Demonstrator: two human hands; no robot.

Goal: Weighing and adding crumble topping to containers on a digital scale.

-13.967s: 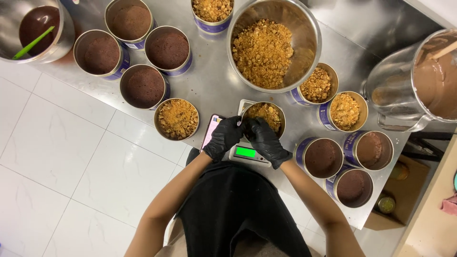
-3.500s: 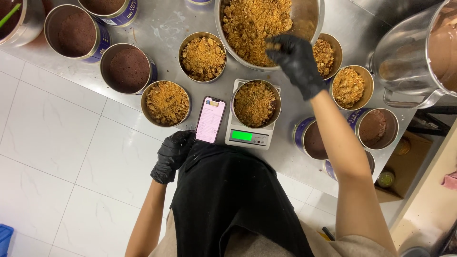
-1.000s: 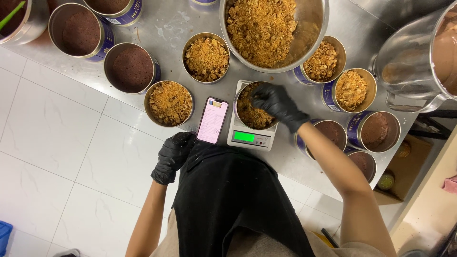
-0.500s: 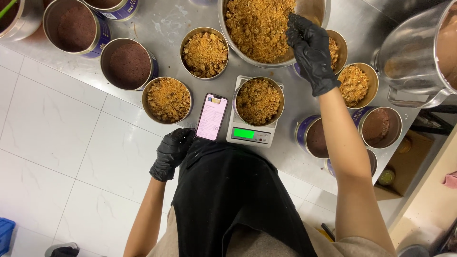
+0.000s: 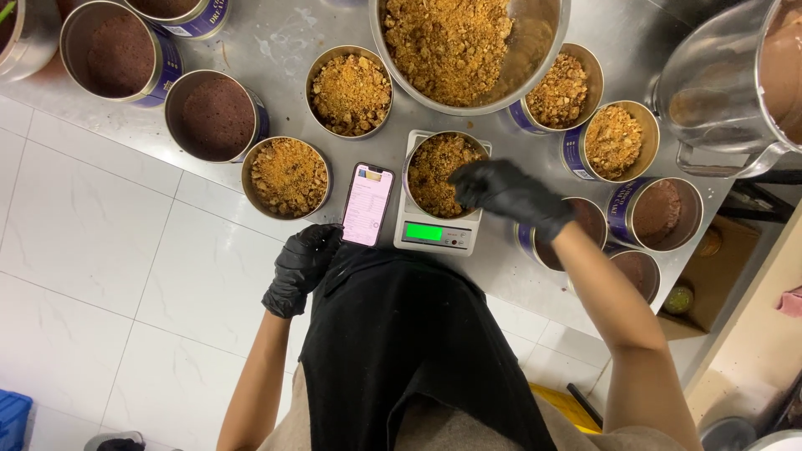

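My right hand [image 5: 505, 194], in a black glove, hovers over the right rim of a round tin of brown crumbs [image 5: 434, 171], fingers pinched on crumbs. The tin stands on a small white scale [image 5: 439, 235] with a lit green display. My left hand [image 5: 302, 267], also gloved, rests loosely curled at the steel table's edge [image 5: 209, 185] and holds nothing. It lies just below a phone [image 5: 368, 205] with a pink screen. A large steel bowl of crumbs [image 5: 455, 46] stands behind the scale.
Crumb-filled tins [image 5: 288, 175] [image 5: 351, 90] [image 5: 614, 142] and tins of dark brown cake [image 5: 215, 115] [image 5: 117, 52] [image 5: 660, 213] ring the scale. A big steel jug [image 5: 718, 83] stands at the right. White floor tiles lie to the left, a cardboard box [image 5: 710, 276] below right.
My right hand has come back from the large bowl to the tin on the scale. My left hand has stayed at the table edge.
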